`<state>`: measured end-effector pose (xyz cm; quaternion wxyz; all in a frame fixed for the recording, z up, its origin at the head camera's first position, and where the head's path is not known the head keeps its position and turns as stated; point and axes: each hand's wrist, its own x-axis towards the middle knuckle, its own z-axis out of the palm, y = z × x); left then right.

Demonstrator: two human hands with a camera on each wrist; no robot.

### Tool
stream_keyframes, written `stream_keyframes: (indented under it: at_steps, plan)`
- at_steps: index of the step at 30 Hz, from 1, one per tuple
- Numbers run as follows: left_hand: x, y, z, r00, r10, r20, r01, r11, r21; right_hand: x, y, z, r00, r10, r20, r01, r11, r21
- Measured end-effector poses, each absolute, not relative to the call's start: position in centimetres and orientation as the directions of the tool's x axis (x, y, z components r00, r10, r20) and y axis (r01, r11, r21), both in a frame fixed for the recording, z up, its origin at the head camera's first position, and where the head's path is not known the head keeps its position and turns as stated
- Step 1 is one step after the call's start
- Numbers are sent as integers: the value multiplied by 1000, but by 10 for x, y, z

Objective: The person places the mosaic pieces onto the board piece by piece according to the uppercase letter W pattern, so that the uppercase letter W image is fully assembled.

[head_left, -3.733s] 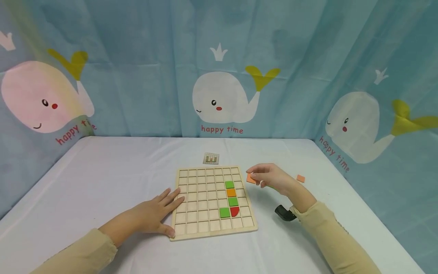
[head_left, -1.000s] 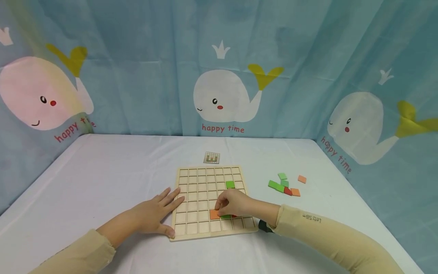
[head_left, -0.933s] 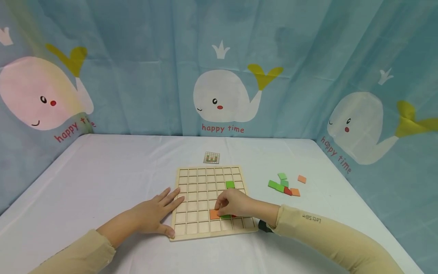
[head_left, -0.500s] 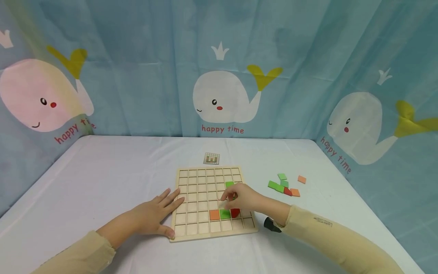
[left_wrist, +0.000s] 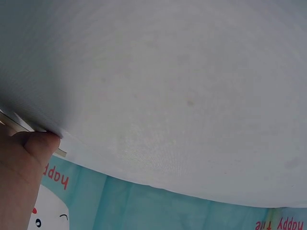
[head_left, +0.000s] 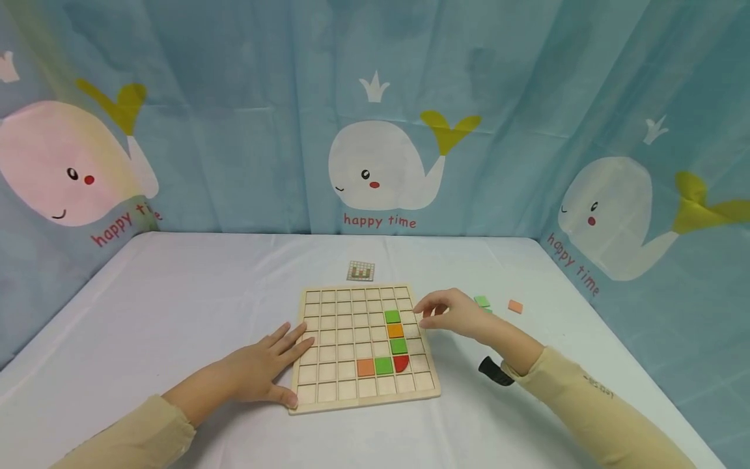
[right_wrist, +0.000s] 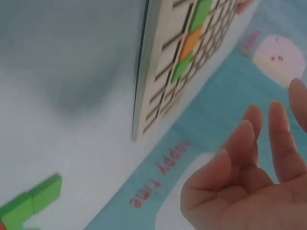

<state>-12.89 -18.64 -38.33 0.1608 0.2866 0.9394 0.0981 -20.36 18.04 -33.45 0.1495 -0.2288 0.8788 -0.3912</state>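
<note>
A wooden grid board (head_left: 347, 337) lies on the white table. In its cells sit three green tiles, one of them a green tile (head_left: 392, 316) near the top, plus an orange tile (head_left: 395, 331), a red rounded tile (head_left: 401, 363) and a light orange tile (head_left: 366, 367). My left hand (head_left: 254, 366) rests with spread fingers on the board's left edge, thumb at the lower corner. My right hand (head_left: 459, 314) hovers beside the board's right edge, fingers loosely bent and holding nothing. In the right wrist view loose green tiles (right_wrist: 46, 193) lie below it.
Right of the board lie a loose green tile (head_left: 482, 301) and an orange tile (head_left: 515, 306); the right hand and arm hide others. A small pattern card (head_left: 360, 271) lies behind the board. A black object (head_left: 495, 371) shows by the right sleeve.
The light orange tile was set into the lower row, left of the green one. My right hand let go of it and moved right, off the board. My left hand stays put.
</note>
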Motion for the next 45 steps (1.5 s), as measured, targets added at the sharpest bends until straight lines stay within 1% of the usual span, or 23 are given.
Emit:
stream_keyframes:
  at_steps: [5,10,15,19,31,39,42,45]
  plan:
    - [-130,-186,-383,-783,575,-236,514,812,276,-209,200,-322,-879,-467,-100,-252,632,-733]
    - [-130,-185,-383,-781,576,-243,509,811,288,-214,215,-315,-892,-438,-114,-233,660,-714]
    - [-130,-185,-383,-779,581,-236,514,807,290,-220,229,-315,-897,-425,-124,-222,673,-705]
    - [-130,-185,-384,-783,575,-239,511,813,280,-224,239,-318,-901,-409,-142,-187,662,-726]
    - [-131,-185,-383,-779,581,-236,519,808,278,-235,261,-335,-902,-415,-119,-201,647,-736]
    - [-131,-186,-383,-783,567,-256,502,819,278,-248,280,-344,-862,-498,-96,-285,632,-721]
    - [-131,-187,-384,-781,572,-249,506,814,285,-254,286,-346,-857,-506,-103,-296,645,-704]
    - [-131,-188,-385,-782,574,-243,507,813,287,-261,292,-348,-872,-468,-141,-242,663,-708]
